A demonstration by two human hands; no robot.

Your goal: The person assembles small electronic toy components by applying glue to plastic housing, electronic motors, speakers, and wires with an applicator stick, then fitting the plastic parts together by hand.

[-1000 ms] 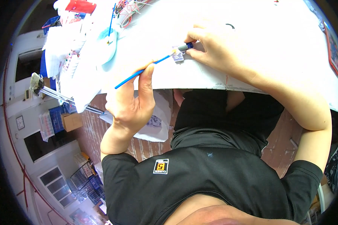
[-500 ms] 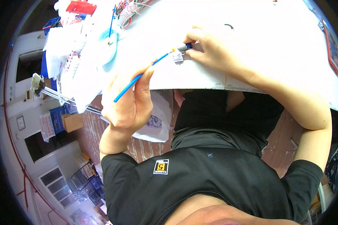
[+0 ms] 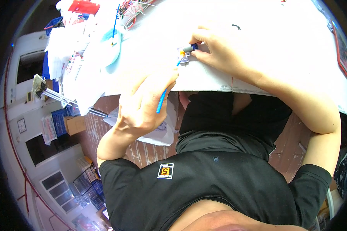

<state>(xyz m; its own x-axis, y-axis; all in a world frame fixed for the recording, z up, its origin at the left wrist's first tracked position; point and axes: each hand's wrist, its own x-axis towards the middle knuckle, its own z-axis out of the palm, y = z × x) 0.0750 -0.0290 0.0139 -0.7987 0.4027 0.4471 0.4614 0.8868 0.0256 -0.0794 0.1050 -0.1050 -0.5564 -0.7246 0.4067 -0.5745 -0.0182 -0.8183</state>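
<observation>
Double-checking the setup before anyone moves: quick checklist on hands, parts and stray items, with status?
1. Left hand gripping the blue stick: ok.
2. Right hand pinching the small grey cylinder at its dark end: ok.
3. Stick's upper end brought up to the small plastic piece by the cylinder: ok.
4. Actual contact between stick and cylinder: cannot tell, too small.
5. Loose wires well away from both hands: ok.
6. Second blue stick out of the way, at the light-blue dish: ok.
</observation>
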